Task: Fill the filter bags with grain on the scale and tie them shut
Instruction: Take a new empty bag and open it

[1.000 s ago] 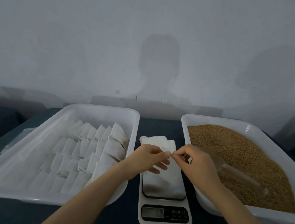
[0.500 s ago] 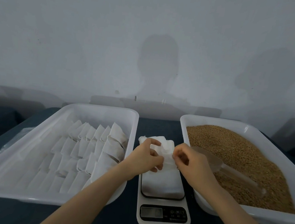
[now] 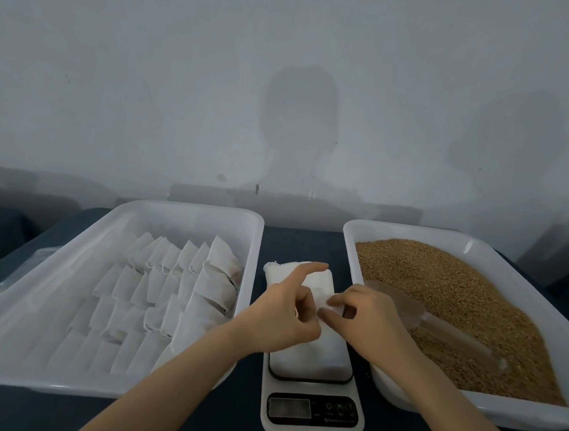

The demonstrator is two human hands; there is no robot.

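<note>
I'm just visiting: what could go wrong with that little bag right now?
Both the left hand and right hand pinch the filter bag only with fingertips, so it may slip or tear. They work right over the scale; leaning on it would probably upset the reading. The right forearm crosses the grain tray corner, so a nudge might spill grain.

One view, from my head.
It faces forward and down, close over the scale point(image 3: 310, 424), wall point(image 3: 288, 78) behind.

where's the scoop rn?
Head view, right side: the scoop lies on the grain in the right tray, just beyond the right hand.
</note>
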